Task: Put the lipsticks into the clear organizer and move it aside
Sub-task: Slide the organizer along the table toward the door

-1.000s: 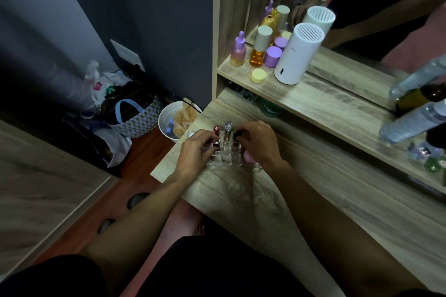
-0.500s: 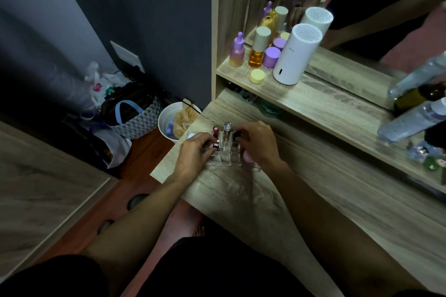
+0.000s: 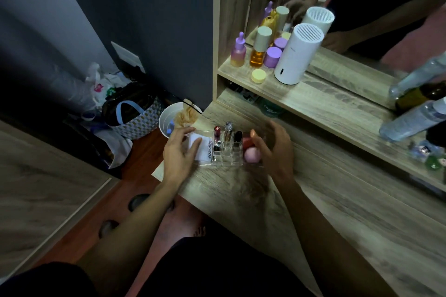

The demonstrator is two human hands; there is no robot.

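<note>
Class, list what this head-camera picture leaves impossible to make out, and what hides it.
- Clear organizer: its left end lies under the left hand.
- Lipsticks: shades too small and dim.
- Items under the shelf: in shadow.
- Bottles at right: cut off by the frame edge.

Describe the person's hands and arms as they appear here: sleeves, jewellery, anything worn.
Both forearms are bare up to the frame edge, with no sleeves in view. The left hand and right hand show no rings, watch, bracelets or gloves. Dim light hides any finer detail.
</note>
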